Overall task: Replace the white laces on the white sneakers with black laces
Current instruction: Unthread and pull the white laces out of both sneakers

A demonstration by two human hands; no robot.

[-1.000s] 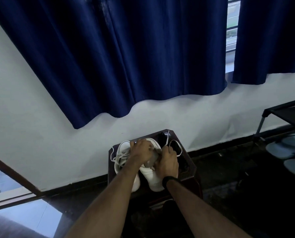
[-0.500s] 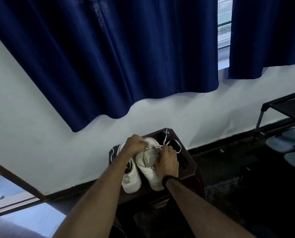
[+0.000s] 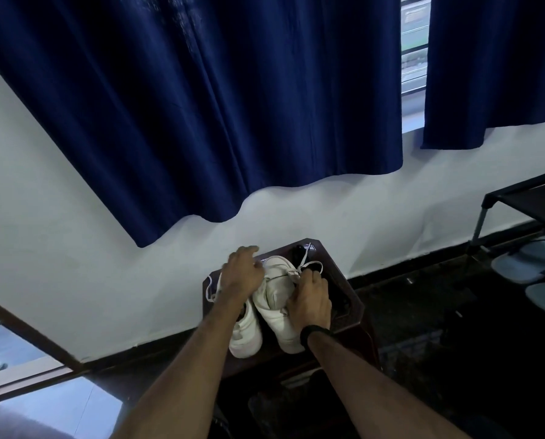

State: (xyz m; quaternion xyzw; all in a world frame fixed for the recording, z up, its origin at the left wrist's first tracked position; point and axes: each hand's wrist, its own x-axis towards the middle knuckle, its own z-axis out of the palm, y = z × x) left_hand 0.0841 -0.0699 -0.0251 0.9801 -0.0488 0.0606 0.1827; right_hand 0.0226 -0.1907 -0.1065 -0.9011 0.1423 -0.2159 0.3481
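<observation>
2 dark blue curtains of soft, pleated cloth hang over a white wall, a strip of window showing between them. At the right stands 1 black metal-framed rack, with 2 pale slippers under it. Below the curtains sits 1 dark wooden surface with cut corners, and on it 2 white sneakers side by side, smooth and rounded, heels toward the camera. 1 loose white lace loops off the left shoe; another white lace trails past the right shoe's toe, beside a small dark item (too dim to name). The left hand rests over the left shoe's front, fingers loosely spread. The right hand, a black band on its wrist, pinches lace at the right shoe's eyelets.
</observation>
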